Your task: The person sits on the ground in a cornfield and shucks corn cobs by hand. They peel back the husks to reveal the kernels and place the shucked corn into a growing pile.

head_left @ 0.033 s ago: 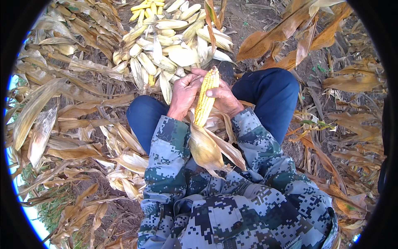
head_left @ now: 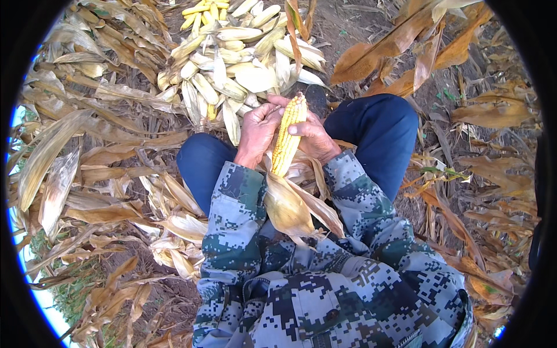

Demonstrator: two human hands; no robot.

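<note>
A bare yellow ear of corn points away from me between my hands, its peeled husk hanging toward my lap. My right hand is closed around the ear from the right, with the thumb lying across the kernels. Close against the ear's left side is my left hand, its fingers bent into a pinch near the far tip. Whatever sits in that pinch is hidden. Beyond the hands lies a heap of corn ears still in pale husks.
Several husked yellow ears lie at the heap's far side. Dry leaves and loose husks cover the ground on the left. Large brown leaves lie far right. My bent knees flank the hands.
</note>
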